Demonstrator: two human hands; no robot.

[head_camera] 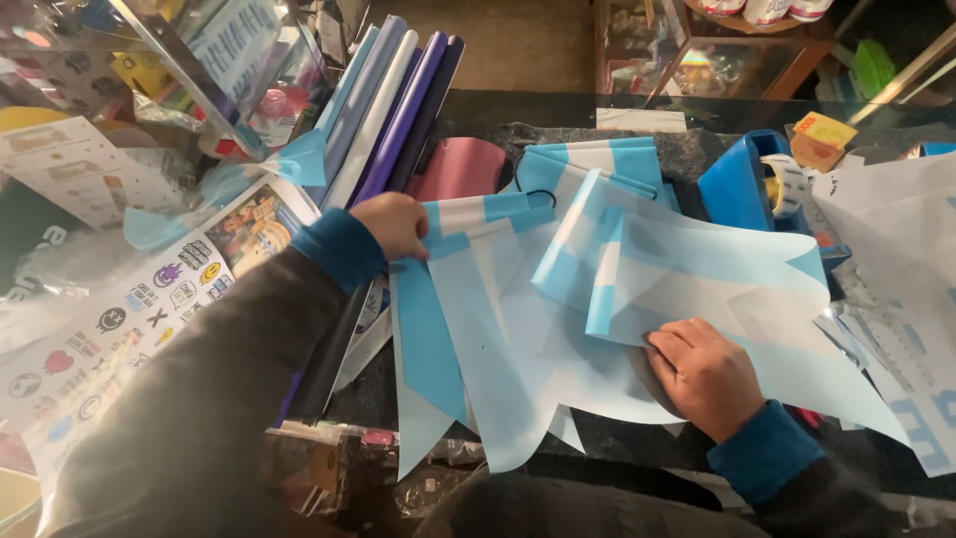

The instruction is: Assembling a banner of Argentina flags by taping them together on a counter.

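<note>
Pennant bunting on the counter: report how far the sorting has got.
Already laid out: several light blue and white pennants lie spread flat, overlapping. In hand: the left hand pinches the top edge of one pennant, and the right hand presses flat on another pennant. Left: a bunched heap of pennants lies behind, beside the blue tape dispenser.
</note>
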